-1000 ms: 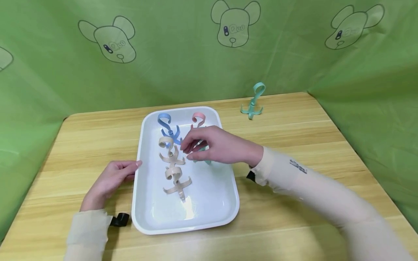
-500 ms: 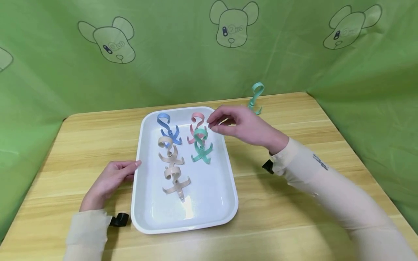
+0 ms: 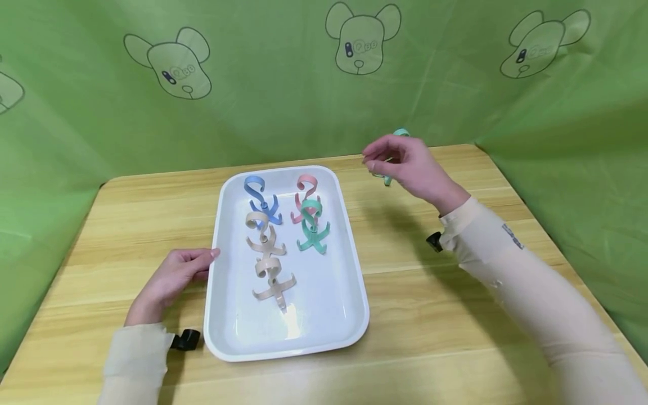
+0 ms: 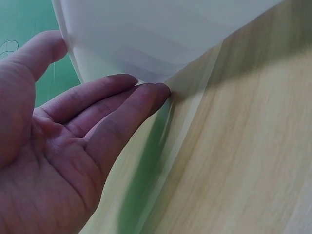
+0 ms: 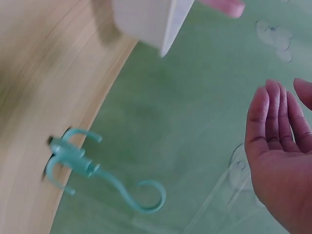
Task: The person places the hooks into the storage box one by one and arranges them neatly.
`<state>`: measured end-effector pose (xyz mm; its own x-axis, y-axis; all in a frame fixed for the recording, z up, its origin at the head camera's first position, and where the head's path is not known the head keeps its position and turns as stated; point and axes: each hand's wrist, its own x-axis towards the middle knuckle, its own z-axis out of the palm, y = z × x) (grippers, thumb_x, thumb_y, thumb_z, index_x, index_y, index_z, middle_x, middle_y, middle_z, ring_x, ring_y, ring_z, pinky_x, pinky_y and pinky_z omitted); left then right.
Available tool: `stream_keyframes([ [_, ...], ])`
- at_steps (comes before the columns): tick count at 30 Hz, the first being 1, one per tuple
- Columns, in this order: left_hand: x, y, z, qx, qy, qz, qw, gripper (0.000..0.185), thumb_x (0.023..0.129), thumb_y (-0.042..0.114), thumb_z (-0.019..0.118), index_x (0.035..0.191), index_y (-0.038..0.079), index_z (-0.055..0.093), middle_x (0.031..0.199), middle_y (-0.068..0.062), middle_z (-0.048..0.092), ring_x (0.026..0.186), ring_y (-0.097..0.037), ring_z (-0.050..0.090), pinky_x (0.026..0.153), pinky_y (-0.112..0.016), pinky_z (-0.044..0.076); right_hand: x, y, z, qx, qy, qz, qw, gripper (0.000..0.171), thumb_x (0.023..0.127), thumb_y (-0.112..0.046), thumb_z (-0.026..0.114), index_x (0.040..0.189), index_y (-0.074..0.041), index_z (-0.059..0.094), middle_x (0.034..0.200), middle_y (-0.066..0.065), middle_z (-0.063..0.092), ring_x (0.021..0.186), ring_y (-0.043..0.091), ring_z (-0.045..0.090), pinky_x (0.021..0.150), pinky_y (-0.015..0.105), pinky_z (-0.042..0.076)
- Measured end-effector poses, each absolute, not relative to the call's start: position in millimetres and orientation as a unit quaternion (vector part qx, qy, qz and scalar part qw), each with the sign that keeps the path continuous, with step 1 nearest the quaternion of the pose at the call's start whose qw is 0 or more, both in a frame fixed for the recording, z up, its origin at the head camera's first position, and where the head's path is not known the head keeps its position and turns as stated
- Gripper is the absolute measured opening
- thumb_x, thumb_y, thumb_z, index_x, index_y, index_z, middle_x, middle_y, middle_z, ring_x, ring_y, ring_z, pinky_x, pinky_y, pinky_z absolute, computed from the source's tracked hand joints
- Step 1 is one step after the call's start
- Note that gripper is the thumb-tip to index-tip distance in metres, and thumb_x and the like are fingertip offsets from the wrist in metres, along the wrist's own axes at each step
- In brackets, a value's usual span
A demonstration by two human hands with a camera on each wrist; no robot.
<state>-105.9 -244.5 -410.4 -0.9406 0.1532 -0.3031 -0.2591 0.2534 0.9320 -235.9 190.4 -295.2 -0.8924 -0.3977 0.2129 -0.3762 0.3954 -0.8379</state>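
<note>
A white tray [image 3: 329,315] sits mid-table and holds several plastic hooks: a blue hook [image 3: 259,198], a pink hook [image 3: 305,194], a teal hook [image 3: 312,228] and two beige hooks [image 3: 263,236]. My left hand [image 3: 169,279] lies flat on the table, its straight fingers [image 4: 122,105] touching the tray's left wall [image 4: 146,44]. My right hand [image 3: 407,166] hovers open and empty over the far right of the table, just in front of a second teal hook [image 5: 90,170] that stands on the wood, its top [image 3: 401,133] peeking above the hand.
The wooden table [image 3: 455,270] is walled on three sides by a green cloth backdrop [image 3: 283,84] printed with bear heads. Bare wood lies to the right and in front of the tray.
My right hand let go of the teal hook in the tray, lifted out and moved back and right toward the teal hook on the table. The left hand stayed put.
</note>
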Motion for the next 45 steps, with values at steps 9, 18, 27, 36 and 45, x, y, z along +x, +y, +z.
stream_keyframes([
  [9,-106.3,-244.0,-410.8,-0.030,0.770,0.615,0.168,0.052,0.101,0.031,0.059,0.121,-0.018,0.058,0.114,-0.024,0.066,0.094,-0.019,0.070,0.083,-0.031,0.055,-258.2,214.4,-296.3,-0.178,0.830,-0.528,-0.029,0.028,0.094,-0.016,0.070,0.117,0.000,0.065,0.111,0.011,0.065,0.098,0.022,0.060,0.082,0.025,0.049],
  [18,-105.9,-245.4,-413.3,-0.032,0.771,0.614,0.167,0.053,0.101,0.031,0.059,0.122,-0.017,0.058,0.115,-0.024,0.066,0.094,-0.019,0.070,0.083,-0.031,0.055,-276.2,229.5,-299.2,-0.138,0.823,-0.549,-0.049,0.030,0.091,-0.016,0.073,0.118,-0.004,0.066,0.116,0.012,0.063,0.103,0.021,0.059,0.087,0.024,0.049],
  [27,-106.0,-245.5,-412.5,-0.037,0.774,0.610,0.165,0.054,0.100,0.033,0.060,0.122,-0.016,0.058,0.115,-0.023,0.066,0.094,-0.019,0.070,0.084,-0.030,0.054,-296.1,248.0,-310.3,-0.095,0.834,-0.543,-0.028,0.044,0.093,-0.022,0.071,0.133,-0.008,0.059,0.131,0.010,0.058,0.117,0.022,0.054,0.100,0.033,0.044],
  [36,-105.7,-243.8,-411.7,-0.029,0.770,0.617,0.160,0.051,0.101,0.029,0.058,0.122,-0.018,0.057,0.115,-0.025,0.066,0.093,-0.017,0.070,0.083,-0.031,0.055,-314.1,257.5,-318.3,-0.078,0.854,-0.514,-0.008,0.055,0.095,-0.029,0.068,0.144,-0.011,0.050,0.147,0.010,0.047,0.134,0.026,0.042,0.109,0.038,0.036],
  [45,-104.8,-243.4,-409.5,-0.033,0.771,0.615,0.160,0.050,0.101,0.029,0.059,0.121,-0.017,0.058,0.115,-0.024,0.066,0.092,-0.017,0.070,0.082,-0.029,0.055,-328.3,260.0,-325.8,-0.072,0.885,-0.460,0.023,0.056,0.097,-0.035,0.062,0.146,-0.011,0.047,0.147,0.010,0.047,0.129,0.024,0.047,0.107,0.040,0.038],
])
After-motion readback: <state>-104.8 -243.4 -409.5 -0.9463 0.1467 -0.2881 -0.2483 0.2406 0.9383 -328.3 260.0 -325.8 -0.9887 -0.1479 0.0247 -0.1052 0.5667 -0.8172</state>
